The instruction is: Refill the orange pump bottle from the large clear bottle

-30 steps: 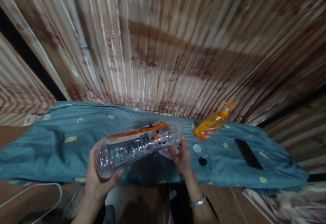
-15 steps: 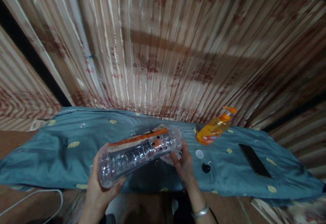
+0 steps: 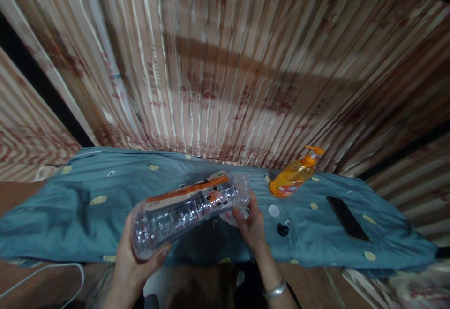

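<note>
A large clear plastic bottle with an orange label lies on its side in the air above a surface covered by a blue-grey cloth. My left hand grips the bottle's base from below, fingers wrapped round it. At the bottle's neck end, my right hand has its fingers closed; what they pinch there is hidden. A silver bracelet sits on my right wrist.
An orange pump bottle of liquid stands at the back right. A white cap and a small black round object lie beside my right hand. A black phone lies further right. Pleated curtains hang behind; a white cable runs at lower left.
Both hands keep the same hold on the bottle. Only the view has shifted slightly.
</note>
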`<state>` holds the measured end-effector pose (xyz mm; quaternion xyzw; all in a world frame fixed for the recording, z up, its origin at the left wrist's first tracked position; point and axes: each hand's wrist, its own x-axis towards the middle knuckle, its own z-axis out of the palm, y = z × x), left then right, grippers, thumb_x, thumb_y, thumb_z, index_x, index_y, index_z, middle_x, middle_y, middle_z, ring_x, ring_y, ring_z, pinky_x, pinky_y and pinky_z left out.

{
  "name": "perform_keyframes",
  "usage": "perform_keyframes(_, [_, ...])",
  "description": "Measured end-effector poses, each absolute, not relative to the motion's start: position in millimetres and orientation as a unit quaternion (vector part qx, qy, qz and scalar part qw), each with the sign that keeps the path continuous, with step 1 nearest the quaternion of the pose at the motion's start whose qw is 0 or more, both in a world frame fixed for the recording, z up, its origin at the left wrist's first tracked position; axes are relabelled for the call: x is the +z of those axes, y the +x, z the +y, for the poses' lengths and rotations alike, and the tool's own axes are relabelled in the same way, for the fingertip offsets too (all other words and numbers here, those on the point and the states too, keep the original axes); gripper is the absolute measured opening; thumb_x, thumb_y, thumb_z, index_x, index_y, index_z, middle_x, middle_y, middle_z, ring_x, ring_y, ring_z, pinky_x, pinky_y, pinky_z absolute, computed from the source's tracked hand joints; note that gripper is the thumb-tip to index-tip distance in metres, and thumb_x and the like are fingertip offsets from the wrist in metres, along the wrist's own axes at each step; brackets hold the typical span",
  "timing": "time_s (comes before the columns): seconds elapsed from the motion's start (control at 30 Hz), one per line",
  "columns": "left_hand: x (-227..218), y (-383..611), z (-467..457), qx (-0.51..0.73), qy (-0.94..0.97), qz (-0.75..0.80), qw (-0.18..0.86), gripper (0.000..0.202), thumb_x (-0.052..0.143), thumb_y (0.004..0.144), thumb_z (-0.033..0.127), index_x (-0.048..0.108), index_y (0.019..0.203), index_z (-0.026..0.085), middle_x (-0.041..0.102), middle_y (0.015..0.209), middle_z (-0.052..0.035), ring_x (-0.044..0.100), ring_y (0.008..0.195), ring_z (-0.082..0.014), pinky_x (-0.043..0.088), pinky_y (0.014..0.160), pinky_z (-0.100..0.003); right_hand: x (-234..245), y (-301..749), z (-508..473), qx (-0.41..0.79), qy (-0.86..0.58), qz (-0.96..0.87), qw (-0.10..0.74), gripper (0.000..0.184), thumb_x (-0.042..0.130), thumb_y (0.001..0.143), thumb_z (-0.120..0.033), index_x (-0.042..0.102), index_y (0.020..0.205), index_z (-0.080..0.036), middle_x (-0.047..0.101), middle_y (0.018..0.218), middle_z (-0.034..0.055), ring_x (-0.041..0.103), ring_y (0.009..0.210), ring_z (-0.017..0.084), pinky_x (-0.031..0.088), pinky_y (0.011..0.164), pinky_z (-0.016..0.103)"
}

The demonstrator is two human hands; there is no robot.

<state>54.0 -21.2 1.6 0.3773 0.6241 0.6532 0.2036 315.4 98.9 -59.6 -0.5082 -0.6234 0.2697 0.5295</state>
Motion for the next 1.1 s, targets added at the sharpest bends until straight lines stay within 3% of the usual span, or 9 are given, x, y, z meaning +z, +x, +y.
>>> perform_keyframes(0.2, [15.9,55.0,-21.8,0.674,0.332,0.602,0.270,0.115,0.102,0.057,0.078,0.070,0.155,0.026,0.078,0.154,-0.0135,0.071,0.146,-0.0463,0.056,0.128,-0.055,-58.2,315.2,97.4,0.273,-0.518,-0.619,0.523,0.064,0.079,0.097,-0.052,0.067,0.154,-0.024,0.089,0.131,0.0137,0.087,0.116,0.035,0.073,0.096,0.046])
perform_keyframes(0.4, [17.7,56.9,-21.8,0.679,0.322,0.595,0.285,0.122,0.104,0.056,0.078,0.068,0.159,0.025,0.078,0.154,-0.0149,0.071,0.145,-0.0468,0.054,0.129,-0.058,-61.4,316.2,97.2,0.265,-0.516,-0.623,0.525,0.064,0.078,0.098,-0.051,0.066,0.154,-0.023,0.088,0.133,0.0139,0.087,0.117,0.034,0.073,0.095,0.045])
perform_keyframes(0.57, [12.1,56.5,-18.8,0.705,0.310,0.574,0.278,0.124,0.106,0.055,0.070,0.063,0.163,0.027,0.075,0.154,-0.0131,0.069,0.147,-0.0447,0.058,0.125,-0.052,-60.3,316.3,97.0,0.258,-0.523,-0.621,0.524,0.064,0.080,0.096,-0.051,0.068,0.153,-0.022,0.087,0.134,0.0157,0.087,0.119,0.037,0.073,0.097,0.049])
perform_keyframes(0.73, [-6.1,49.2,-14.9,0.719,0.280,0.568,0.287,0.120,0.106,0.049,0.069,0.067,0.155,0.027,0.071,0.161,-0.0127,0.064,0.152,-0.0436,0.060,0.119,-0.043,-57.8,315.5,96.1,0.271,-0.517,-0.618,0.526,0.066,0.079,0.097,-0.056,0.069,0.153,-0.022,0.087,0.135,0.0170,0.086,0.121,0.038,0.072,0.098,0.049])
perform_keyframes(0.83, [-13.0,46.3,-14.3,0.719,0.281,0.561,0.300,0.113,0.105,0.053,0.069,0.068,0.151,0.027,0.074,0.154,-0.0125,0.071,0.143,-0.0410,0.064,0.112,-0.042,-56.1,315.5,95.8,0.281,-0.517,-0.617,0.523,0.064,0.078,0.097,-0.055,0.069,0.152,-0.024,0.088,0.134,0.0153,0.087,0.119,0.036,0.072,0.098,0.048])
perform_keyframes(0.97, [-16.0,44.6,-14.5,0.724,0.280,0.555,0.300,0.109,0.105,0.055,0.067,0.070,0.150,0.027,0.077,0.149,-0.0106,0.074,0.135,-0.0351,0.065,0.104,-0.033,-53.4,315.3,95.4,0.289,-0.512,-0.617,0.523,0.063,0.078,0.097,-0.055,0.070,0.151,-0.023,0.089,0.131,0.0155,0.088,0.116,0.036,0.073,0.096,0.047])
perform_keyframes(1.1, [-18.6,42.9,-13.4,0.728,0.281,0.549,0.299,0.110,0.106,0.053,0.067,0.071,0.149,0.027,0.077,0.145,-0.0105,0.076,0.128,-0.0350,0.067,0.099,-0.035,-53.3,315.2,95.2,0.285,-0.513,-0.614,0.528,0.067,0.079,0.095,-0.056,0.069,0.152,-0.021,0.090,0.127,0.0173,0.088,0.115,0.039,0.073,0.095,0.050])
